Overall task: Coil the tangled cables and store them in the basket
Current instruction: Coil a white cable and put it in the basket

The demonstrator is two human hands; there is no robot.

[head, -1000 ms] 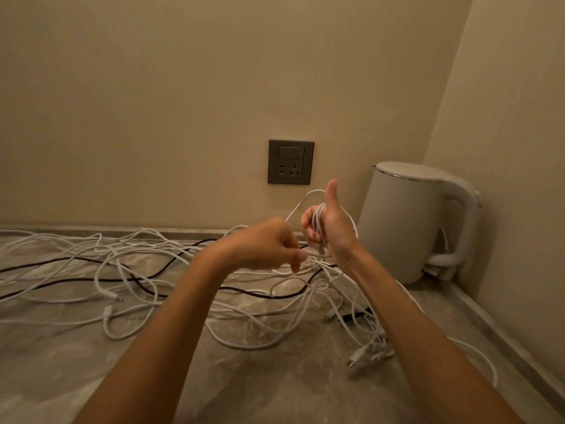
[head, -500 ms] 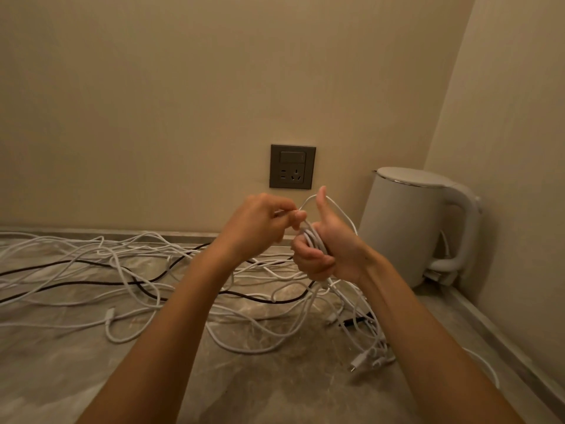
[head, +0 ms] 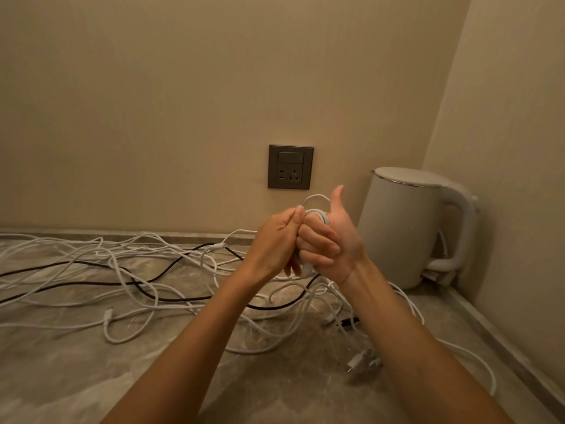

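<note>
I have the right hand (head: 331,246) clenched round a small coil (head: 318,214), thumb stuck straight up and fingers wrapped over the turns, held above the counter (head: 91,377) in front of the kettle (head: 406,231). The left hand (head: 275,240) pinches the white cable (head: 316,195) between thumb and forefinger right at the top of the coil, its knuckles touching the right fist. That is the change: a second ago the left hand sat lower and off to the left, drawing slack out of the tangle; half a second ago it was climbing toward the coil; now it is pressed against it. I read this as one more turn being laid over the right hand's fingers. A loop arcs up from the pinch to behind the raised thumb. The coil grows, but slowly: most of the tangle (head: 128,264) sprawls across the counter to the left, white strands crossed by a black cable (head: 171,298), with plugs (head: 363,361) lying near the right forearm. White strands hang below the fist toward that mess, and I cannot tell how much is left to wind or whether it will snag. No basket is in view, so storing looks a way off and the first cable is not yet finished
</note>
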